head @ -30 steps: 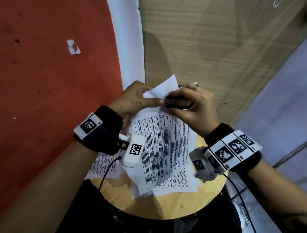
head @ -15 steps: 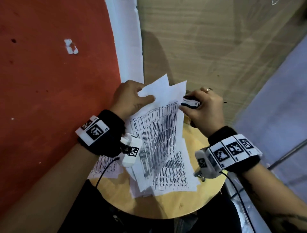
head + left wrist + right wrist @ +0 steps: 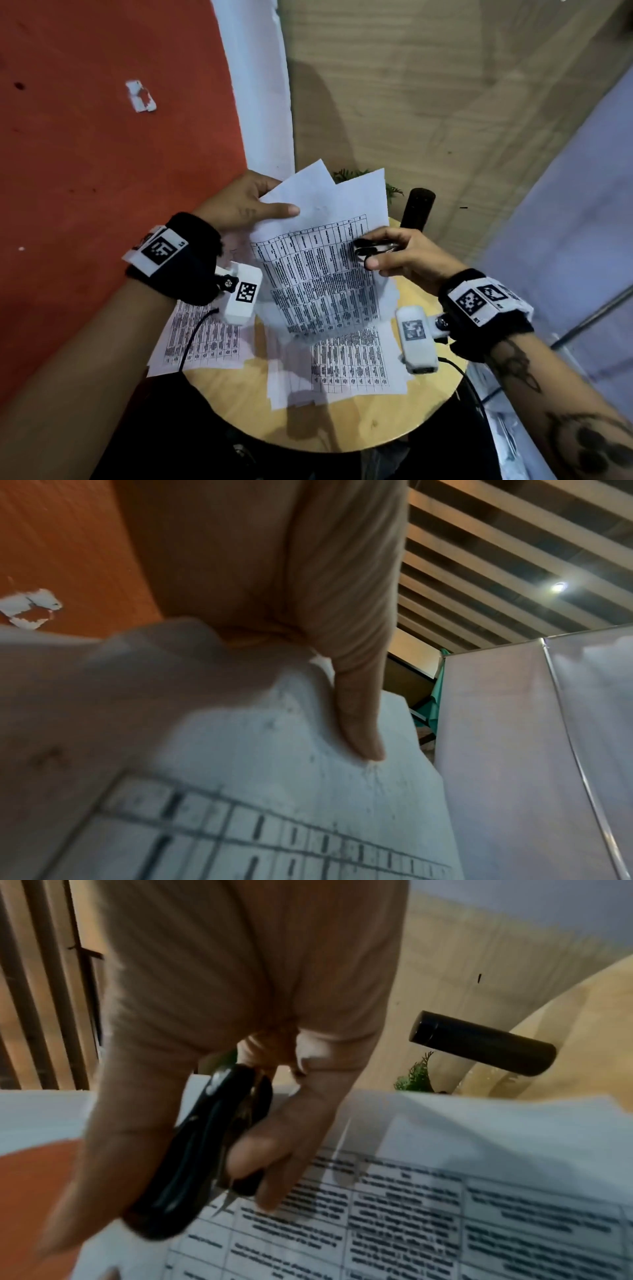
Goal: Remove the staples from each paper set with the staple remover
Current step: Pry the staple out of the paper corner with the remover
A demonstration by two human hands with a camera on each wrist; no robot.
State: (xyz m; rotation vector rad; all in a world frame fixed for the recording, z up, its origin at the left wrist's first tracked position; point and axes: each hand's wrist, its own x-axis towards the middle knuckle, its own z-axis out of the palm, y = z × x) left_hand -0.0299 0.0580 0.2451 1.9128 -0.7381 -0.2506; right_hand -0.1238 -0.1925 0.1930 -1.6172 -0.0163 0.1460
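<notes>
Sheets fanned apart as the right hand, gripping the remover, dropped onto the raised set; left hand pinched its corner. Slack sheets could slip or tear.

Matt white printed paper set; glossy black plastic staple remover with metal claws; smooth pale wooden desk; matt black cylinder at one o'clock.
</notes>
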